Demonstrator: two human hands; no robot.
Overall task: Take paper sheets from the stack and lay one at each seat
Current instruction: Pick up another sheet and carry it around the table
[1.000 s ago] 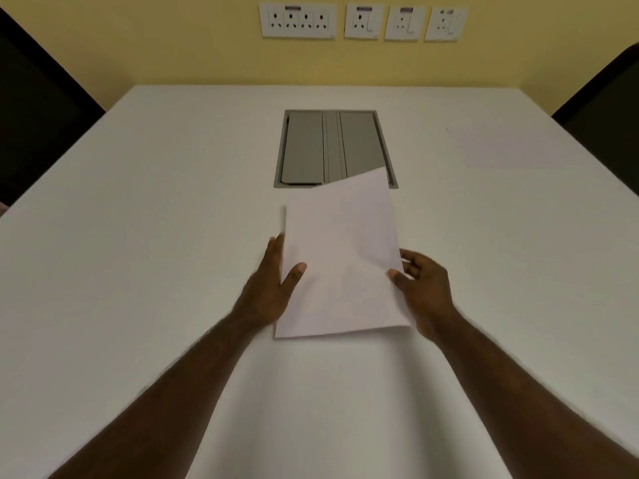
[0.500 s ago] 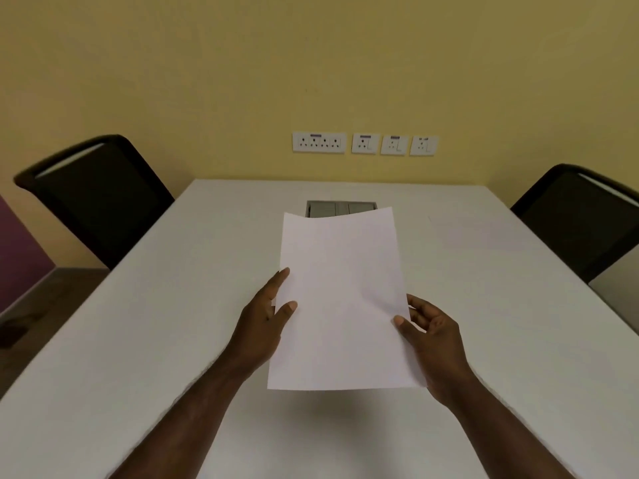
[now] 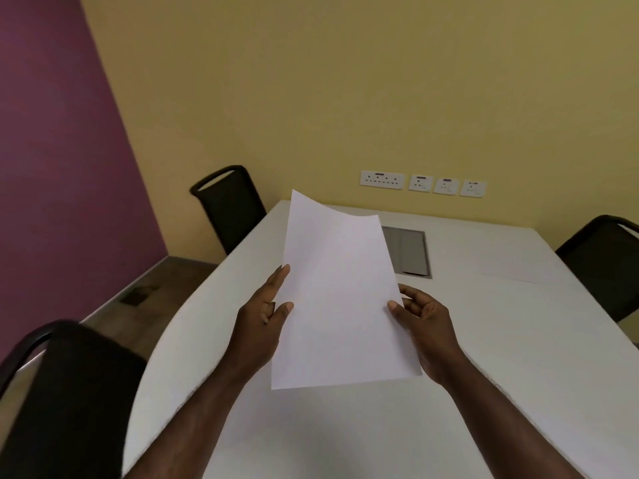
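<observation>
Paper sheets (image 3: 340,299) pinched in both hands (image 3: 257,326) (image 3: 427,331) above tabletop (image 3: 518,375); one sheet (image 3: 511,271) already laid, other seats unserved.

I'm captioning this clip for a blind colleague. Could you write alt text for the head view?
Both hands, left hand and right hand, hold a blank paper sheet above a white table. Another sheet lies before the right-side chair.

paper (image 3: 340,292) above table (image 3: 518,375), chairs (image 3: 231,209) around
</observation>
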